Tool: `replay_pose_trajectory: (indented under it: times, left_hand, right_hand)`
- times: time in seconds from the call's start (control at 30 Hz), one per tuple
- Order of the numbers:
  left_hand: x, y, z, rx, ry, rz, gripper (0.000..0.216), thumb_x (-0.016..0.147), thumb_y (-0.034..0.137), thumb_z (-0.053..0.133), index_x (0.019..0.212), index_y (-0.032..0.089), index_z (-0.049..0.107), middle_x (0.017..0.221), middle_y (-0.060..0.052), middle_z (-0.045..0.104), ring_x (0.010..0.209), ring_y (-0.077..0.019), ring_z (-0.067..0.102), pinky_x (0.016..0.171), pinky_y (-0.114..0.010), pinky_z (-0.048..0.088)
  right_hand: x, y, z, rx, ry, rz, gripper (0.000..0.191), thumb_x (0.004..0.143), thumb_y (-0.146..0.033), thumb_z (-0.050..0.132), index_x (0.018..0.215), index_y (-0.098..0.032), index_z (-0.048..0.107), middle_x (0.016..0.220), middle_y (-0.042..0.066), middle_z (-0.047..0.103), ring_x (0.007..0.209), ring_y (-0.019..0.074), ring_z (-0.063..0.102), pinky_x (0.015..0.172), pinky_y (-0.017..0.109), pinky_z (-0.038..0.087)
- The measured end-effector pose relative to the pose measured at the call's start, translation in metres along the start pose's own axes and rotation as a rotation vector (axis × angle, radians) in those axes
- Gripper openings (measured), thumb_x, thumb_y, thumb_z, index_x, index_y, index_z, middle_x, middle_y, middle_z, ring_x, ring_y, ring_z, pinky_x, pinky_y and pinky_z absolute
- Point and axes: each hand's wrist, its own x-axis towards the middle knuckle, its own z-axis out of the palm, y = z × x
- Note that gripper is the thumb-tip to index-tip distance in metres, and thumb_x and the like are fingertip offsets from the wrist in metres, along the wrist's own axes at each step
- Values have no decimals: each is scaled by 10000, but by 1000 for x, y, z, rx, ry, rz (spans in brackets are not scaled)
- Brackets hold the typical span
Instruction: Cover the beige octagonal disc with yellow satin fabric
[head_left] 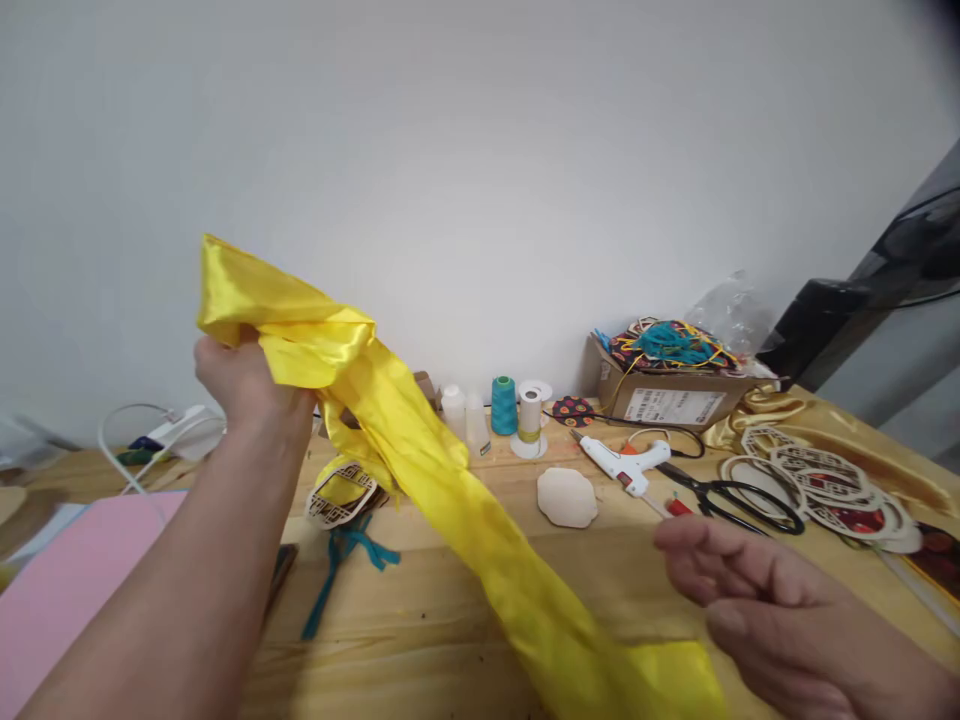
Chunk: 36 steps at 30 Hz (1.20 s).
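Note:
My left hand is raised above the table and closed on the upper end of a long yellow satin cloth. The cloth hangs diagonally down to the right and runs out of view at the bottom edge. My right hand hovers low at the right, just beside the cloth's lower part, fingers loosely extended toward the left and holding nothing that I can see.
On the wooden table lie a white glue gun, black scissors, a white oval disc, teal thread spool, cut wooden frames, a cardboard box of cords, a teal ribbon and pink sheet.

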Motion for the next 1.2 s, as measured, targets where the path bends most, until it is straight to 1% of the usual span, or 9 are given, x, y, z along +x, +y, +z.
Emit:
replay_pose_trajectory:
  times: [0.1, 0.27, 0.4, 0.5, 0.6, 0.67, 0.83, 0.97, 1.2]
  left_hand:
    - [-6, -15, -9, 267, 49, 3, 130, 848, 119, 478, 973, 154, 473, 925, -3, 553, 835, -120, 556, 764, -324, 493]
    - [-32, -12, -21, 636, -328, 37, 218, 689, 126, 669, 899, 119, 612, 1070, -105, 623, 1111, -386, 516, 936, -573, 383]
    - [-76, 13, -22, 732, -560, 271, 527, 698, 53, 554, 1217, 77, 467, 1458, -196, 305, 1372, -342, 172, 1122, -531, 126]
    - [-121, 22, -35, 692, -955, 352, 418, 718, 9, 469, 1056, 212, 607, 1272, -58, 561, 1239, -219, 436, 1072, -395, 322]
    - [-161, 19, -59, 640, -1506, 456, 476, 725, -22, 416, 1050, 271, 603, 1258, -37, 551, 1281, -251, 350, 1031, -480, 335]
    - [-179, 13, -72, 626, -1654, 402, 424, 757, 21, 449, 1054, 288, 590, 1237, -41, 545, 1257, -255, 359, 1002, -475, 356]
    - [-197, 2, -77, 665, -1706, 347, 174, 831, 173, 501, 858, 266, 646, 1165, -49, 581, 1137, -278, 442, 927, -509, 372]
    - [-195, 1, -69, 639, -1621, 288, 226, 853, 140, 431, 726, 217, 601, 1090, -60, 612, 1047, -249, 496, 877, -462, 411]
    - [-187, 8, -70, 666, -1116, 47, 163, 897, 282, 395, 932, 222, 541, 967, -59, 663, 898, -200, 609, 776, -327, 473]
  right_hand:
    - [16, 10, 20, -253, 55, -21, 301, 731, -359, 672, 1005, -242, 630, 842, 8, 555, 459, 35, 375, 396, 171, 278]
    - [41, 28, 57, -979, 7, -178, 292, 742, -284, 637, 1024, -214, 616, 941, 44, 605, 746, 178, 566, 663, 294, 433]
    - [48, 44, 70, -1300, 33, -116, 297, 707, -319, 680, 962, -184, 613, 973, 85, 609, 872, 286, 591, 740, 394, 440]
    - [44, 45, 66, -1315, 89, -108, 274, 711, -351, 686, 906, -179, 601, 953, 78, 598, 850, 272, 585, 722, 385, 441]
    - [31, 39, 57, -1263, 110, -158, 309, 696, -325, 715, 935, -183, 580, 981, 65, 579, 873, 238, 564, 742, 355, 435]
    - [21, 38, 51, -1263, -51, -207, 398, 631, -273, 770, 976, -210, 582, 1032, 49, 570, 911, 229, 546, 757, 335, 432]
    - [5, 49, 46, -1406, -333, -323, 230, 656, -207, 742, 850, -214, 617, 995, 51, 595, 903, 241, 519, 758, 358, 405]
    - [6, 46, 42, -1114, -194, -346, 166, 889, -147, 472, 765, -212, 561, 881, 9, 587, 845, 156, 518, 728, 277, 394]
    - [15, 28, 20, -197, 151, -190, 244, 859, -439, 527, 811, -200, 518, 769, 20, 548, 702, 155, 521, 626, 265, 434]
